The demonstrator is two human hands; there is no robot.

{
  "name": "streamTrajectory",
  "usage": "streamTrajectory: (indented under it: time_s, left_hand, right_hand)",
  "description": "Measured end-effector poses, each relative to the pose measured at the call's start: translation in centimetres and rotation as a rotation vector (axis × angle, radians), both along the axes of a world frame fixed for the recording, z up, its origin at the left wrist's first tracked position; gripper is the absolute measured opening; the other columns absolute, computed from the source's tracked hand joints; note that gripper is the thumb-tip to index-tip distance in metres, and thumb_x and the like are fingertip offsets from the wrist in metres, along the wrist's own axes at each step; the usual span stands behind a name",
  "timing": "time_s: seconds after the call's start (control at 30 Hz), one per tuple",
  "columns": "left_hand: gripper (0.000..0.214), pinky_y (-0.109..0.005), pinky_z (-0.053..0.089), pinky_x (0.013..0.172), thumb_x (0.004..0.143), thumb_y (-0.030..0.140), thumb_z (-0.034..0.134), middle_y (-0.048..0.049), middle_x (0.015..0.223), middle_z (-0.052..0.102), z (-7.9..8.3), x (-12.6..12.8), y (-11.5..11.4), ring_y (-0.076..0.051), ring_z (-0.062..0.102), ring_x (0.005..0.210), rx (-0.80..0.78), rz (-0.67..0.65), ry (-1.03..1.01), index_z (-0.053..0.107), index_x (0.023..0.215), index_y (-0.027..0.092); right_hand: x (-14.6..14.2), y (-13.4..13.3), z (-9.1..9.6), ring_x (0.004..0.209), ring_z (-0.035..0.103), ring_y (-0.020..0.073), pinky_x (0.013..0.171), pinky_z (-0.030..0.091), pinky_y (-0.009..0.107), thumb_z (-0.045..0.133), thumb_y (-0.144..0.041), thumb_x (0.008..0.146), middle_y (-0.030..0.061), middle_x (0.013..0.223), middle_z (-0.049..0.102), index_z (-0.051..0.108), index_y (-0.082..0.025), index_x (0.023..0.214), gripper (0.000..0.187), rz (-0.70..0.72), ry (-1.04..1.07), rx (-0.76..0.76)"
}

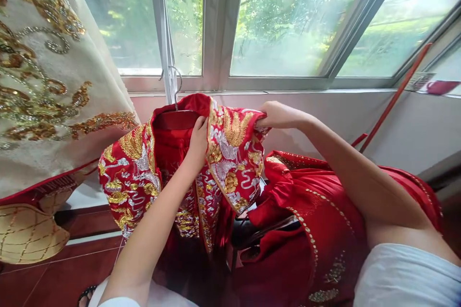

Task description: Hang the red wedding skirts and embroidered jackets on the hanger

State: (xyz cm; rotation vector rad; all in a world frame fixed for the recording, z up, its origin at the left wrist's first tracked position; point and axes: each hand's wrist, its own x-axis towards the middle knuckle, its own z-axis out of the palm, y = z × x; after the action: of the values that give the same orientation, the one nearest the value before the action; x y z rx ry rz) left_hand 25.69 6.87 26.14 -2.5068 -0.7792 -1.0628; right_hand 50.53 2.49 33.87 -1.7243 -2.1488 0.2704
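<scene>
A red jacket with dense gold and silver embroidery hangs from a hanger, its metal hook up by the window frame. Its front stands apart, showing a red lining and another embroidered red garment underneath. My left hand is closed on the inner front edge near the collar, thumb upward, with the other fingers largely hidden. At the outer shoulder, my right hand pinches the jacket's cloth. Both arms reach forward, the right one passing above a heap of red fabric.
Red garments with gold trim lie piled at the right. A cream curtain-like cloth with gold beading hangs at the left, above a gold-coloured rounded object. Windows line the back. A red pole leans at the right.
</scene>
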Motion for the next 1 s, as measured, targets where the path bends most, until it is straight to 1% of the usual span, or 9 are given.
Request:
streamTrajectory:
  time_s: [0.07,0.13,0.2,0.4,0.57,0.7,0.8,0.9,1.0]
  left_hand:
    - [0.022,-0.041,0.040,0.095,0.090,0.034,0.047,-0.0043,0.096,0.066,0.3,-0.5,-0.5,-0.026,0.057,0.102,0.004,0.038,0.033,0.063,0.105,0.028]
    - [0.020,-0.041,0.039,0.095,0.091,0.033,0.047,-0.0054,0.093,0.066,0.7,-0.9,-1.0,-0.026,0.057,0.101,0.015,0.075,0.052,0.063,0.101,0.026]
    - [0.021,-0.040,0.038,0.095,0.092,0.031,0.045,-0.0062,0.090,0.067,0.9,-1.1,-1.4,-0.026,0.057,0.100,0.034,0.110,0.064,0.064,0.096,0.023]
    - [0.032,-0.036,0.036,0.093,0.096,0.017,0.032,-0.0076,0.088,0.067,0.5,-1.2,-0.7,-0.022,0.057,0.097,0.168,0.162,0.107,0.063,0.089,0.019]
    - [0.033,-0.034,0.036,0.093,0.096,0.014,0.032,-0.0074,0.085,0.067,0.3,-1.5,-0.4,-0.021,0.057,0.096,0.219,0.179,0.138,0.063,0.087,0.017]
    - [0.029,-0.034,0.035,0.095,0.095,0.015,0.035,-0.0072,0.086,0.067,0.1,-1.4,-0.3,-0.021,0.056,0.099,0.195,0.168,0.136,0.063,0.086,0.017]
    - [0.031,-0.037,0.036,0.096,0.095,0.015,0.033,-0.0071,0.087,0.067,0.1,-1.3,-0.2,-0.022,0.056,0.099,0.178,0.156,0.125,0.063,0.090,0.018]
    - [0.027,-0.040,0.037,0.096,0.095,0.019,0.036,-0.0084,0.090,0.067,0.2,-1.2,-0.1,-0.024,0.056,0.100,0.099,0.133,0.112,0.063,0.093,0.019]
    - [0.026,-0.041,0.038,0.098,0.095,0.025,0.038,-0.0084,0.097,0.067,-0.2,-1.2,-0.2,-0.023,0.056,0.104,-0.011,0.055,0.007,0.062,0.105,0.021]
  right_hand:
    - [0.6,-0.4,0.3,0.075,0.060,0.0180,0.066,0.045,0.026,0.069,-0.035,0.065,0.0015,0.076,0.067,0.069,-0.018,0.081,0.024,0.184,0.002,-0.183]
    - [1.4,0.0,-0.1,0.085,0.061,0.0185,0.071,0.046,0.026,0.066,-0.027,0.062,0.0010,0.092,0.069,0.068,-0.019,0.096,0.035,0.363,0.028,-0.379]
    - [2.2,1.4,-1.1,0.091,0.059,0.0187,0.075,0.046,0.026,0.061,-0.020,0.061,0.0019,0.100,0.068,0.066,-0.018,0.103,0.042,0.433,0.041,-0.441]
    - [2.2,5.9,-6.1,0.091,0.058,0.0202,0.082,0.046,0.029,0.065,-0.021,0.057,0.0034,0.098,0.065,0.066,-0.015,0.076,0.020,0.302,0.174,-0.143]
    - [1.6,6.9,-9.7,0.088,0.061,0.0225,0.081,0.050,0.032,0.070,-0.028,0.056,0.0016,0.086,0.068,0.068,-0.020,0.078,0.024,0.244,0.349,-0.180]
    - [0.9,7.1,-11.2,0.088,0.062,0.0234,0.080,0.052,0.035,0.074,-0.027,0.049,0.0000,0.090,0.070,0.067,-0.023,0.082,0.034,0.201,0.442,-0.136]
    - [0.4,6.9,-11.0,0.089,0.063,0.0236,0.080,0.053,0.037,0.074,-0.029,0.049,0.0005,0.093,0.070,0.067,-0.022,0.089,0.042,0.189,0.484,-0.150]
    - [0.5,6.4,-9.0,0.096,0.063,0.0281,0.089,0.050,0.043,0.076,-0.031,0.049,0.0035,0.091,0.071,0.069,-0.019,0.085,0.038,0.213,0.395,-0.147]
    - [0.6,5.0,-5.7,0.120,0.051,0.0326,0.108,0.032,0.050,0.078,-0.033,0.055,0.0059,0.109,0.068,0.072,-0.021,0.090,0.038,0.330,0.139,0.035]
